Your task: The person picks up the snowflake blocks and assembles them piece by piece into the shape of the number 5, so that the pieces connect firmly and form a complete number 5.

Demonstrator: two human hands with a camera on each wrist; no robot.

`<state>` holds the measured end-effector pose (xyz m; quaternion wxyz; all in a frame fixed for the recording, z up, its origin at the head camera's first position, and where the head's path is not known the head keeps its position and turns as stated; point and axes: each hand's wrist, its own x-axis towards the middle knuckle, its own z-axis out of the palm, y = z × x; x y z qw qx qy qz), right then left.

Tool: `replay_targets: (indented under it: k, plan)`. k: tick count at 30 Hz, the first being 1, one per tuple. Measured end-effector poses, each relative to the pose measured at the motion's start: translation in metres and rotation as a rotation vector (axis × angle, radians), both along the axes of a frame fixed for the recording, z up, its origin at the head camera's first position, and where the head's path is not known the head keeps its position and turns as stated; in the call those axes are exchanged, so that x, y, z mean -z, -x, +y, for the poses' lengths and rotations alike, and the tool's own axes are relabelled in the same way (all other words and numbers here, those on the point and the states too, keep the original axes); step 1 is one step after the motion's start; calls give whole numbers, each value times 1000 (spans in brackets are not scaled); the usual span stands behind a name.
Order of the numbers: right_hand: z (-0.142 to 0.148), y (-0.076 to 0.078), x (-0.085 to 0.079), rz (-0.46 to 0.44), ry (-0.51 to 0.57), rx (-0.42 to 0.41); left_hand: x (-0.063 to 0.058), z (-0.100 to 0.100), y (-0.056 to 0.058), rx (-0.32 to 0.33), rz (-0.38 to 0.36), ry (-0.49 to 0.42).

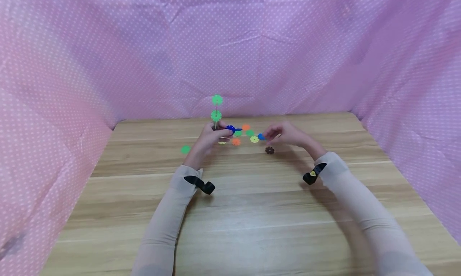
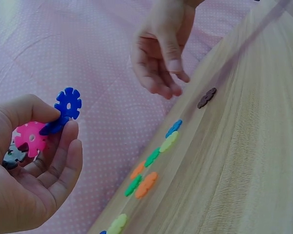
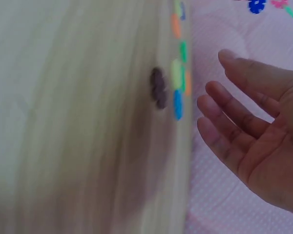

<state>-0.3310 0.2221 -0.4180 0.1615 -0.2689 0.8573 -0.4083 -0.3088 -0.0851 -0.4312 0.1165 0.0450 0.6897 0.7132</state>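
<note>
My left hand (image 1: 209, 139) pinches a joined chain of notched plastic snowflake discs between thumb and fingers. In the left wrist view the thumb lies on a blue disc (image 2: 69, 104) slotted into another blue one, with a pink disc (image 2: 31, 138) and a dark grey disc (image 2: 13, 157) behind. Two green discs (image 1: 216, 115) stand upright above that hand in the head view. My right hand (image 3: 263, 131) holds nothing; its fingers are loosely bent above the table, near a light blue disc (image 2: 174, 128) and a dark brown disc (image 1: 269, 150).
Loose discs lie on the wooden table (image 1: 245, 212): a yellow one (image 1: 254, 139), an orange one (image 1: 236, 141) and several others between the hands. A green disc (image 1: 185, 149) sits left of the left forearm. Pink dotted cloth (image 1: 237, 52) hangs behind and at both sides.
</note>
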Motion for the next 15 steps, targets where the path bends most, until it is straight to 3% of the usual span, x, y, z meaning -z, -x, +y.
replay_targets:
  k: [15]
  plan:
    - [7,-5,17,33,-158,-34,1,2,-1,31,-9,13]
